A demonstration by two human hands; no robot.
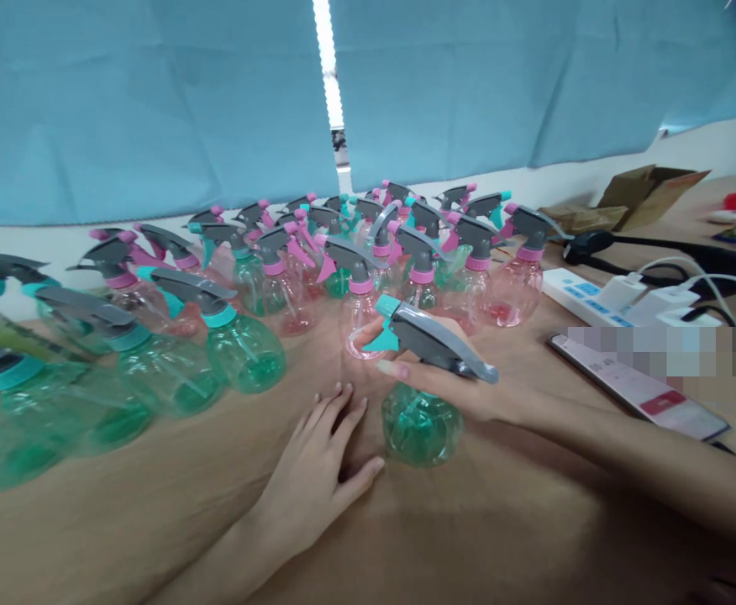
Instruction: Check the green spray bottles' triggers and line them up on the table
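Note:
A green spray bottle [422, 428] with a grey head and teal nozzle stands upright near the middle of the table. My right hand [456, 378] is wrapped round its neck, just below the grey head. To the left of that bottle my left hand [318, 462] lies on the table, palm down, fingers spread, holding nothing. Behind the hands stand several pink bottles [507, 290] with grey and pink heads, mixed with some green ones. Several green bottles [246, 353] with teal collars form a row on the left.
On the right of the brown table [217, 504] lie a phone [638, 382], a white power strip [579, 294] with plugs and cables, and a black strap-like object [676, 248]. An open cardboard box [645, 197] sits behind, before a blue cloth [437, 84].

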